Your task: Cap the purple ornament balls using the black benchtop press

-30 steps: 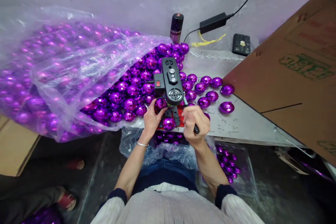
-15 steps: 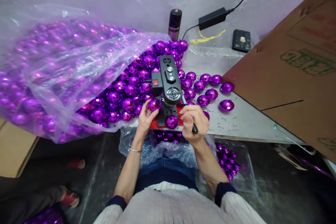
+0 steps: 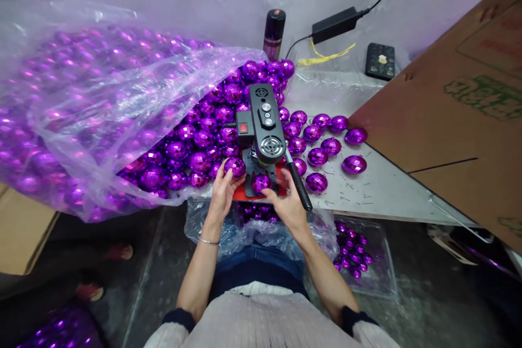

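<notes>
My left hand (image 3: 222,196) holds a shiny purple faceted bauble (image 3: 235,167) between thumb and fingers. Another bauble (image 3: 261,184) sits at the front of the base of a small black lever-handled machine (image 3: 267,122). Just right of that bauble is my right hand (image 3: 290,201), its thumb and fingers spread apart. The thumb tip comes close to the bauble; whether it touches, I cannot tell. Free of my hand, the black lever handle (image 3: 300,187) points down toward me. A red sheet (image 3: 240,194) lies beneath the machine.
A large clear bag (image 3: 159,73) spills many purple baubles across the left. Several loose baubles (image 3: 317,157) lie on the white table (image 3: 379,187). A cardboard box (image 3: 452,103) blocks the right. A spray can (image 3: 274,32) and a black power adapter (image 3: 334,24) stand behind.
My right hand has let go of the lever handle and moved left toward the bauble on the machine's base. My left hand still holds its bauble, shifted slightly left.
</notes>
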Action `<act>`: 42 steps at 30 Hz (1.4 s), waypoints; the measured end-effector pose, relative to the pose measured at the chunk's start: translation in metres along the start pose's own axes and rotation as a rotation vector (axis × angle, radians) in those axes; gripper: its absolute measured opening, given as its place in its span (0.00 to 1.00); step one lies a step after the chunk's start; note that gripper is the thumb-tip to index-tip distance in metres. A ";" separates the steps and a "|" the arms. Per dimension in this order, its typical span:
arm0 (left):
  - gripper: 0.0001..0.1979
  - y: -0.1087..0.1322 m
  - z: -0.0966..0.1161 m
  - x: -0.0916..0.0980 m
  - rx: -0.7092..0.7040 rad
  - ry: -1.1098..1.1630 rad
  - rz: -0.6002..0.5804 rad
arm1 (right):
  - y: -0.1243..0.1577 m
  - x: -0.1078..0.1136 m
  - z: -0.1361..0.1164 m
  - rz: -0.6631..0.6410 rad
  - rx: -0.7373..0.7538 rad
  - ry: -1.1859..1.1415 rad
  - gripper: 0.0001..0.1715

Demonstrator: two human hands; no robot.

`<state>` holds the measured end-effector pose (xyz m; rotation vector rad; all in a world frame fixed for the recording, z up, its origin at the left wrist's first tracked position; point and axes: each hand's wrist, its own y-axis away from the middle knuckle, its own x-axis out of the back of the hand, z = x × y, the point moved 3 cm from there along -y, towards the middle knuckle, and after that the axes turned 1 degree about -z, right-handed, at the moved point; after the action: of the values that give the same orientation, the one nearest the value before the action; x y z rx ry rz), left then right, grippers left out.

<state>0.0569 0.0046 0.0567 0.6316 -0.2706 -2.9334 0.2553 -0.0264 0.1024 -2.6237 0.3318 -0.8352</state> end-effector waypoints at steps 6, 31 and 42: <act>0.33 0.013 -0.008 -0.010 -0.015 -0.097 0.085 | 0.037 -0.037 0.005 -0.053 -0.121 0.109 0.39; 0.31 0.009 -0.009 -0.023 -0.068 -0.153 0.059 | 0.110 -0.015 0.049 -0.526 0.299 0.252 0.15; 0.30 -0.003 -0.013 -0.034 -0.454 -0.831 0.076 | 0.109 0.004 0.028 -0.467 0.346 0.254 0.16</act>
<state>0.0930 0.0114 0.0582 -0.6501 0.2934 -2.8484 0.2632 -0.1188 0.0383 -2.2943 -0.3525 -1.2516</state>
